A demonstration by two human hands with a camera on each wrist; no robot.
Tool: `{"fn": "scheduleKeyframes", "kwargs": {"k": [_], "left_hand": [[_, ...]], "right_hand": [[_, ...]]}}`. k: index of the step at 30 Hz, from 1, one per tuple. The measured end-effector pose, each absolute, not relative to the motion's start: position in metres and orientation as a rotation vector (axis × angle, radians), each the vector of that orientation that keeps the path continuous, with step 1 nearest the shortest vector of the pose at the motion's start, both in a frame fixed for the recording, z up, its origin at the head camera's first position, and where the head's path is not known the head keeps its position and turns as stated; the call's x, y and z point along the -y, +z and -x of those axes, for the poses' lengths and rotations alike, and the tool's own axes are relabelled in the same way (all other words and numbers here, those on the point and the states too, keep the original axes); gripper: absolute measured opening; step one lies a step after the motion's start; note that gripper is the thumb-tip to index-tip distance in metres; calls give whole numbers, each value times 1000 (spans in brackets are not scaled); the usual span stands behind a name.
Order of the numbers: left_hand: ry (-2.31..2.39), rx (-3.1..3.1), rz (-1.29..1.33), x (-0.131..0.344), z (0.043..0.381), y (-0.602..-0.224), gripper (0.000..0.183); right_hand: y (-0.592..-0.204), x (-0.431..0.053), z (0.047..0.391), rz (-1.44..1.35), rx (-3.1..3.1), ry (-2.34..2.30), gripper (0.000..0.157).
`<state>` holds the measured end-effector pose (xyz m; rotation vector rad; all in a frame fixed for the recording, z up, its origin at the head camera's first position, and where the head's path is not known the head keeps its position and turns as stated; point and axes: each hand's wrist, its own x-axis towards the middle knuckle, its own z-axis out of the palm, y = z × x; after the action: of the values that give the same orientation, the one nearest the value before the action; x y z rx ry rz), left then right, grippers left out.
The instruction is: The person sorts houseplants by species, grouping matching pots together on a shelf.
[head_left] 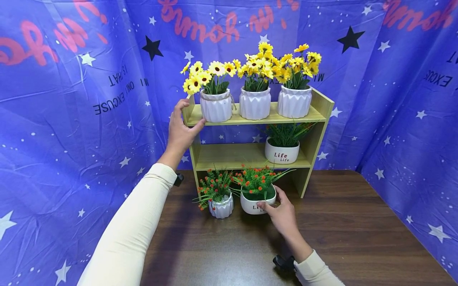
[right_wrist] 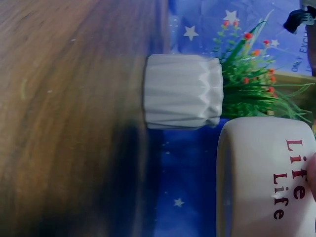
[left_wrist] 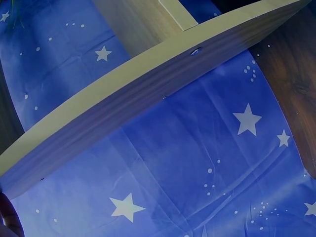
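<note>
My left hand [head_left: 180, 133] grips the upper left end of the wooden shelf [head_left: 232, 155], its thumb at the top board's front edge and its fingers at the side panel. My right hand [head_left: 284, 214] holds the right side of a white oval flowerpot [head_left: 249, 204] marked "Life", planted with orange flowers and grass. In the right wrist view this pot [right_wrist: 266, 173] appears raised off the tabletop. Left of it, a ridged white pot [head_left: 222, 208] with red flowers stands on the table before the shelf. The left wrist view shows mainly the shelf's side panel [left_wrist: 123, 94].
Three white pots of yellow flowers, left [head_left: 216, 107], middle [head_left: 255, 104] and right [head_left: 294, 102], stand on the top board. Another "Life" pot [head_left: 282, 151] with green grass sits right on the middle board. A blue starry curtain [head_left: 71, 139] surrounds the brown table [head_left: 350, 226].
</note>
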<state>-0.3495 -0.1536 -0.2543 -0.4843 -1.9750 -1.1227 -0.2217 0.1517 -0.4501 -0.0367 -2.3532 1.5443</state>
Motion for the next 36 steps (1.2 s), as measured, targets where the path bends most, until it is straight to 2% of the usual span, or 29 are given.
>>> {"fn": "scheduleKeyframes", "kwargs": {"k": [18, 29, 36], "left_hand": [[-1106, 1974, 484, 154, 350, -254, 61], [-1102, 1958, 493, 154, 348, -253, 60], [-1105, 1959, 498, 154, 348, -253, 60]], "right_hand": [[-398, -152, 214, -72, 2248, 1621, 80], [-372, -145, 234, -97, 2263, 1596, 89], [-368, -134, 252, -126, 2248, 1573, 82]]}}
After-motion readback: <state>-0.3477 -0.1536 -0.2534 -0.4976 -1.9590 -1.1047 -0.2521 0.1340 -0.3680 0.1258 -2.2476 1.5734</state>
